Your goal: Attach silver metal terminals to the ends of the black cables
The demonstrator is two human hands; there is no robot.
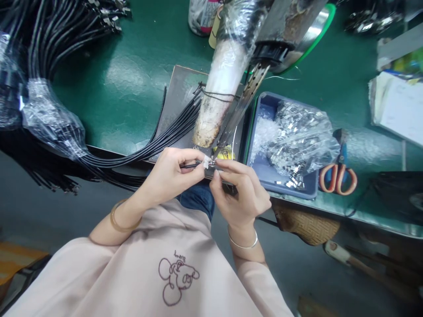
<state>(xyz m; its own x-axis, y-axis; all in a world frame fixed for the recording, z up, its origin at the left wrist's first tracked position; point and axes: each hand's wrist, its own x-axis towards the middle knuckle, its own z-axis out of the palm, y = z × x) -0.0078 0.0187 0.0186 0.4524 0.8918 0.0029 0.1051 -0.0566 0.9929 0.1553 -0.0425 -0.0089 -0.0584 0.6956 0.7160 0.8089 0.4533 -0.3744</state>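
Note:
My left hand (175, 169) pinches the end of a black cable (189, 166) between thumb and forefinger. At that end sits a small white piece (207, 161), with a tiny metal connector (212, 162) beside it. The fingers of my right hand (243, 187) close on the connector from the other side. The metal rod of a soldering iron (243, 103) slants down from above, its tip right over the connector. Next to the iron hangs a wide pipe (220, 75) in plastic wrap, its mouth scorched brown. Whether the iron tip touches the connector is hard to see.
A bundle of black cables (132, 156) runs from the left, with plastic-wrapped bundles (54, 119) there. On the right are a blue tray (284, 190) with a bag of small metal parts (300, 136), orange-handled scissors (337, 178) and papers (401, 103). A grey board (176, 97) lies under the pipe.

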